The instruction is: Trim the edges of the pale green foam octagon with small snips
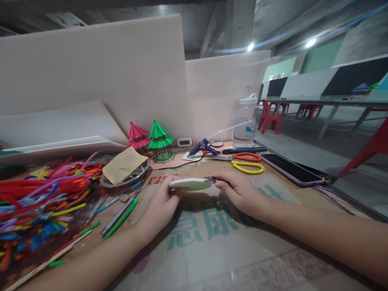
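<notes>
So, left hand [166, 199] is gripping a thin pale green-and-white piece [190, 185] by its left side, thumb below, fingers half curled. Right hand [238, 190] is pinching a small grey metallic bit [209, 180] at the piece's right end; can't tell what it is. The piece is sitting mid-frame, over a cardboard sheet [197, 258] that is running down to the bottom edge.

Table edge is slanting from centre right to lower right, with a phone [292, 169] lying near it. White panels [91, 72] are walling off the back, upper left to upper centre.

Just beyond the right hand, scissors [234, 157] with red and yellow loops are lying; a blue glue gun [202, 147] is resting left of them, its black cable [172, 167] trailing left. Bottle [244, 127] is standing behind. Pink [137, 135] and green [160, 139] tiered models are standing upper centre-left. A dish [146, 171] and a fuzzy-stick heap [42, 202] are crowding the left side.
</notes>
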The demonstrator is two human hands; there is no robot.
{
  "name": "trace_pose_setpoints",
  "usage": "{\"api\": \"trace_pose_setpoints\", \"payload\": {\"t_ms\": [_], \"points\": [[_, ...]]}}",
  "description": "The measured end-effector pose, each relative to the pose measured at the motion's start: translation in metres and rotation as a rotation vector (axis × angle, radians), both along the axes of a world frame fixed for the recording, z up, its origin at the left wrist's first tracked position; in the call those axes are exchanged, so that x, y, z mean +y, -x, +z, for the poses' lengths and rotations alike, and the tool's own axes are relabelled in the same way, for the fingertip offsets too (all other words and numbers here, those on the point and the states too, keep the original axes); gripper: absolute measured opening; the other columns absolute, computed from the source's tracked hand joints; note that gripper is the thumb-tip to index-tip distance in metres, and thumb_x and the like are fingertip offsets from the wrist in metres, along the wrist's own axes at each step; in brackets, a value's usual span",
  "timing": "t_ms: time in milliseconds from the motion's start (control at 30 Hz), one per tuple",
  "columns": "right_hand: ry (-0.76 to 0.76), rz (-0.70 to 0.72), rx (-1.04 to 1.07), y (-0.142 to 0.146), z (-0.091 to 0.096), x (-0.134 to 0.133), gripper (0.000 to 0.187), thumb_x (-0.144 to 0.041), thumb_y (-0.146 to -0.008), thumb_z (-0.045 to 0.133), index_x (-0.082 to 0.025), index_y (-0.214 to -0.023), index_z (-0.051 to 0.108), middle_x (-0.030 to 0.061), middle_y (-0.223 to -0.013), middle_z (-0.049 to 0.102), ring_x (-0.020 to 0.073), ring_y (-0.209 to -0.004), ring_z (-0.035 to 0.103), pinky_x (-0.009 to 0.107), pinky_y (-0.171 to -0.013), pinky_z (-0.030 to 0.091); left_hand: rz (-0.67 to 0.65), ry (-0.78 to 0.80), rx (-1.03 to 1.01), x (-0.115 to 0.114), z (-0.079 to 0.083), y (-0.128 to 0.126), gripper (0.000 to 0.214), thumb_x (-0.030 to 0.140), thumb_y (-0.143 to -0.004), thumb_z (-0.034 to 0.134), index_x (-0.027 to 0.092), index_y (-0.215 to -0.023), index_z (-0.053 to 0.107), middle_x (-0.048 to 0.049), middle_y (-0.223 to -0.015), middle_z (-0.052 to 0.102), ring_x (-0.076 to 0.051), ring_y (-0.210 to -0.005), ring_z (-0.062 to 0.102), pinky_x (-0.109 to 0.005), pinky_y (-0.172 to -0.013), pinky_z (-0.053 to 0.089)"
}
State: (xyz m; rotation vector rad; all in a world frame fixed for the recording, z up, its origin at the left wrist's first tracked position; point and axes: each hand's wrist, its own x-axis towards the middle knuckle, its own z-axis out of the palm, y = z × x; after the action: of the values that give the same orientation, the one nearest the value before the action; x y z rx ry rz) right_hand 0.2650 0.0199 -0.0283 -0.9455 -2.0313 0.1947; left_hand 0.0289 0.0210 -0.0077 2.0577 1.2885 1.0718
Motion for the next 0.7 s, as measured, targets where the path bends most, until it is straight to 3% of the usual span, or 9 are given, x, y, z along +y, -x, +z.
{"api": "trace_pose_setpoints", "payload": {"t_ms": [400, 567, 700], "points": [[0.049, 0.017, -0.01, 0.0003, -0.0007, 0.0001, 0.033, -0.031, -0.099, 0.038, -0.018, -0.095, 0.068, 0.0077, -0.09, 0.074, 0.0205, -0.083, 0.068, 0.032, -0.074, 0.053, -0.045, -0.017, 0.011, 0.0007, -0.0079, 0.0026, 0.009, 0.023, -0.088, 0.053, 0.018, -0.095, 0.056, -0.0018, -0.091, 0.063, -0.017, -0.084, 0.059, -0.026, -0.073, 0.047], [-0.006, -0.049, 0.055, 0.0008, -0.0055, 0.0028, 0.031, -0.033, -0.098, 0.042, -0.016, -0.108, 0.066, 0.0107, -0.103, 0.073, 0.0226, -0.095, 0.069, 0.036, -0.082, 0.054, -0.036, -0.009, 0.003, 0.0004, -0.0056, 0.0016, 0.012, 0.022, -0.087, 0.053, 0.018, -0.098, 0.057, -0.0017, -0.089, 0.064, -0.017, -0.083, 0.059, -0.025, -0.071, 0.047], [0.011, -0.031, 0.046, 0.0001, -0.0054, 0.0018, 0.029, -0.032, -0.097, 0.043, -0.018, -0.106, 0.067, 0.0093, -0.103, 0.073, 0.022, -0.094, 0.069, 0.035, -0.082, 0.054, -0.026, -0.006, -0.007, -0.0009, -0.003, 0.0004, 0.008, 0.022, -0.085, 0.054, 0.018, -0.092, 0.056, -0.0017, -0.087, 0.063, -0.018, -0.081, 0.059, -0.026, -0.07, 0.047]]}}
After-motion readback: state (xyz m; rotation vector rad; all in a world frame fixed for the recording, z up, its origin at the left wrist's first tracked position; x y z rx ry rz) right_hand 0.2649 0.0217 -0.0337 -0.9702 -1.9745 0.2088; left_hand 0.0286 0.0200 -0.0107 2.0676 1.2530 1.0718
